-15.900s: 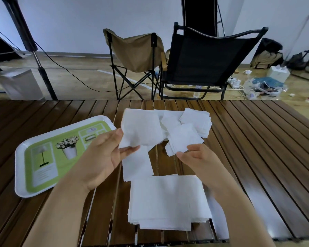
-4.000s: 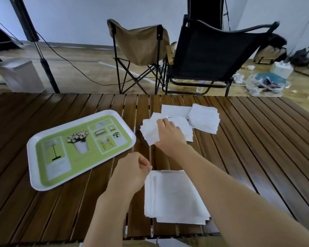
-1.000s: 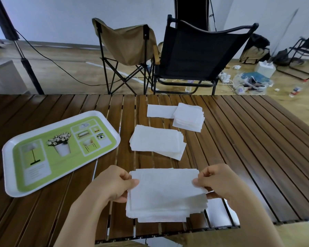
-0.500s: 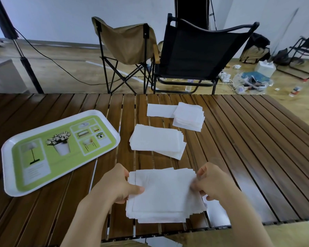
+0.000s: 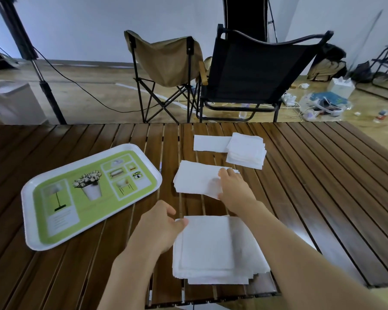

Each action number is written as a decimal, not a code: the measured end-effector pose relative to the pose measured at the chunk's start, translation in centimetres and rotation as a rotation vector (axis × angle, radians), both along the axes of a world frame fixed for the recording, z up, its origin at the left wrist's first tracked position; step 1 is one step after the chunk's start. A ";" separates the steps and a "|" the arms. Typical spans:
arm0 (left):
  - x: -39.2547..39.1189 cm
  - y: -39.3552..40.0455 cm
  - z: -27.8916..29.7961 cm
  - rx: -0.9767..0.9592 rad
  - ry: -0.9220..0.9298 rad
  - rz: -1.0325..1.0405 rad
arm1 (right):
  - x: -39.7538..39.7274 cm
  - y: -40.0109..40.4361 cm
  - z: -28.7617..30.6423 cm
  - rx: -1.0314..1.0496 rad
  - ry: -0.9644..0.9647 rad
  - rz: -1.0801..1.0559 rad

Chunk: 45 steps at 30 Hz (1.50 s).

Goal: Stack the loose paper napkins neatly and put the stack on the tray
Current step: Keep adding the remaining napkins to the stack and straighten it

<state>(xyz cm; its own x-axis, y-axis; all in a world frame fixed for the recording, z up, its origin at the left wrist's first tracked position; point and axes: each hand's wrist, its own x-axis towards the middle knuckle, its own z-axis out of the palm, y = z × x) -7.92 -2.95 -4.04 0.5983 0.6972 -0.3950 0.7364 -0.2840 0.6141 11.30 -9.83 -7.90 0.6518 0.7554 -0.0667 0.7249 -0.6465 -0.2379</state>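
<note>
A thick stack of white paper napkins (image 5: 215, 249) lies on the wooden slat table near its front edge. My left hand (image 5: 159, 229) holds its far left corner, thumb on top. Farther back lies a looser middle pile of napkins (image 5: 195, 180). My right hand (image 5: 233, 189) grips that pile's right end, fingers on top and thumb at the near edge. Behind it sit a small neat napkin stack (image 5: 245, 151) and a single flat napkin (image 5: 208, 143). The green and white tray (image 5: 26, 215) lies to the left with no napkins on it.
The brown table (image 5: 323, 186) stretches bare to the right. A tan folding chair (image 5: 166, 61) and a black chair (image 5: 255, 68) stand just past the far edge. A light stand (image 5: 43, 86) and a cable are on the floor at left.
Both hands held the near stack half a second ago. Now the stack lies flat on the table, and my right hand has let go and reached forward onto the middle pile.
</note>
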 end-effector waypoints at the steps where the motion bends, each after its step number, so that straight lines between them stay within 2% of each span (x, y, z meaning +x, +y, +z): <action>1: 0.0 0.1 0.0 0.008 -0.007 -0.006 | 0.4 0.1 -0.1 -0.026 -0.014 0.007; 10: 0.3 0.4 0.0 0.082 -0.051 -0.042 | 0.6 -0.5 0.4 0.031 0.217 0.034; 16: 0.2 0.7 -0.3 0.119 -0.077 -0.059 | 0.4 -1.7 0.0 0.087 0.365 -0.019; 21: 0.2 0.9 -0.3 0.197 -0.140 -0.076 | 0.4 -2.2 1.1 0.096 0.283 -0.012; 25: 0.4 1.2 -0.1 0.324 -0.235 -0.090 | 0.6 -2.5 3.2 0.260 0.255 0.033; 29: 0.6 1.6 -0.5 0.374 -0.299 -0.089 | 0.3 -2.6 5.2 0.309 0.220 0.102; 37: 1.4 1.9 -0.5 0.515 -0.317 -0.172 | -1.8 -4.1 8.4 0.397 0.552 0.092; 42: 1.4 1.5 0.4 0.471 -0.502 -0.179 | -3.2 -5.4 7.9 0.514 0.610 -0.064; 45: 0.8 1.4 1.4 0.421 -0.566 -0.151 | -4.3 -6.6 7.4 0.638 0.746 -0.156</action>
